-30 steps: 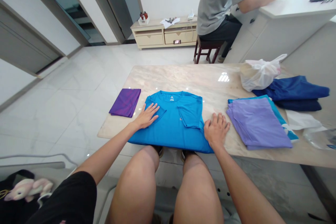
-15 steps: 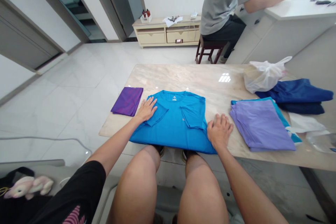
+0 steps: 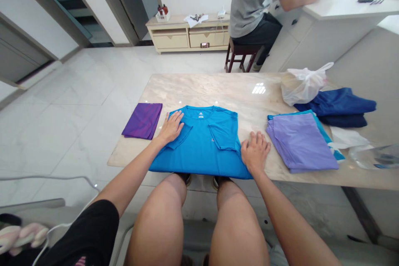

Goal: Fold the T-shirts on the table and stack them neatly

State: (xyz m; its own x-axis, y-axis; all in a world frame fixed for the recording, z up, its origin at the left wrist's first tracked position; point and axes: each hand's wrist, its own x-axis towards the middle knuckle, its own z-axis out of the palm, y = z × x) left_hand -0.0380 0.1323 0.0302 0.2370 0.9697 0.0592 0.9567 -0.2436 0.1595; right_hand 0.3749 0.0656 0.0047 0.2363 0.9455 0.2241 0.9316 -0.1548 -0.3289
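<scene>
A bright blue T-shirt (image 3: 202, 153) lies flat at the table's front edge, its collar away from me and both short sleeves folded inward over the body. My left hand (image 3: 172, 126) rests on its left shoulder, fingers stretched out. On the tabletop just right of the shirt lies my right hand (image 3: 256, 152), fingers spread and slightly bent, its thumb side by the shirt's edge. Neither hand grips anything. To the left is a folded purple cloth (image 3: 142, 120). A folded lavender garment (image 3: 302, 141) lies on a blue one to the right.
Behind the lavender garment are dark blue clothes (image 3: 339, 104) and a tied white plastic bag (image 3: 305, 85). A clear plastic item (image 3: 374, 156) lies at the marble-patterned table's (image 3: 199, 87) right. Beyond, a person in grey (image 3: 262, 4) sits on a stool at a white counter.
My view has turned slightly right, so the scene sits further left. Both hands keep nearly the same places at the blue T-shirt, which still lies folded the same way.
</scene>
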